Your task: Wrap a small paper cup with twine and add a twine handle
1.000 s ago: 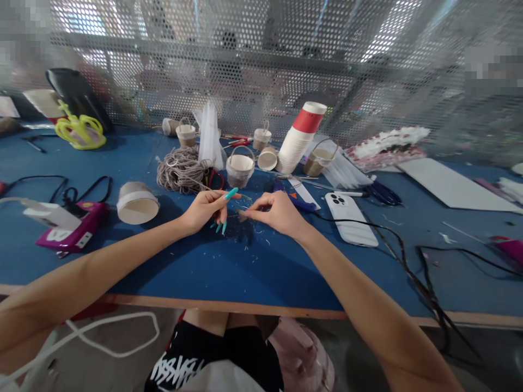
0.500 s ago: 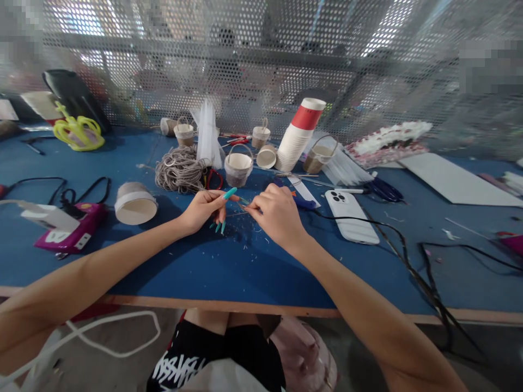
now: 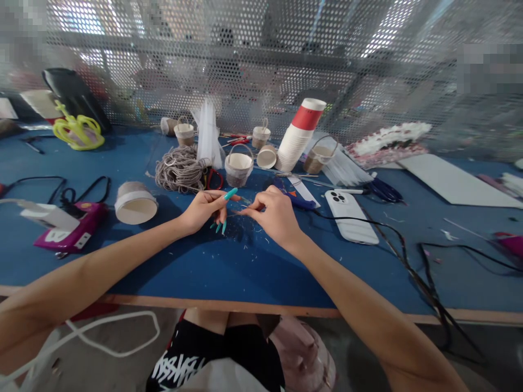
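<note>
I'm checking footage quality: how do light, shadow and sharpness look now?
In the head view, light glares through the mesh; soft shadows lie on the table near the left hand and right hand; the strand between them is too fine to make out clearly; what lies beyond the mesh is blurred.

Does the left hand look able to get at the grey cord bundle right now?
Probably yes: the grey cord bundle lies just beyond the left hand, with nothing visible standing between them.
</note>
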{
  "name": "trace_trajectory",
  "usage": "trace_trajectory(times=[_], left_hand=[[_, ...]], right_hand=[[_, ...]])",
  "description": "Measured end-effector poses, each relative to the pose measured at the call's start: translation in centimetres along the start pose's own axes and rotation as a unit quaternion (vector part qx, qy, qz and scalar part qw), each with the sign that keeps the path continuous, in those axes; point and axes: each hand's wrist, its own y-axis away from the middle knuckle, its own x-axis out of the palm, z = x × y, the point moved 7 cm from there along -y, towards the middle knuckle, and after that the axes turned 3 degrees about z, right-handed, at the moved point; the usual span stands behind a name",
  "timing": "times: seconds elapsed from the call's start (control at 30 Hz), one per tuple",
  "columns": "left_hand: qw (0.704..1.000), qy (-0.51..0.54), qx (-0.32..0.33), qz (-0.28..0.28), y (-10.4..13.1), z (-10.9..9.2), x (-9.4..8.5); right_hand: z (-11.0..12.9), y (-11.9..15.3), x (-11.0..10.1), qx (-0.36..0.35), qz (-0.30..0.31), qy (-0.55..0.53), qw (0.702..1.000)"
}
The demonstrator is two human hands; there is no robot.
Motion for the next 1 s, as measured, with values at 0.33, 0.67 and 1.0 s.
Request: trace_trajectory(times=[0.33, 0.67, 1.0], left_hand=[[1.0, 0.016, -0.013, -0.019, -0.2, 0.1, -0.3], [1.0, 0.01, -0.012, 0.005, -0.4, -0.1, -0.3], [1.0, -0.013, 0.006, -0.016, -0.3, -0.2, -0.6]], right_hand=[[0.0, -0.3, 0.4, -0.015, 0.052, -0.062, 0.997], [-1.7, 0.0, 3.6, 0.102, 0.333, -0.353, 0.868], [-2.3, -0.4, 1.9, 0.117, 0.169, -0.227, 0.952]])
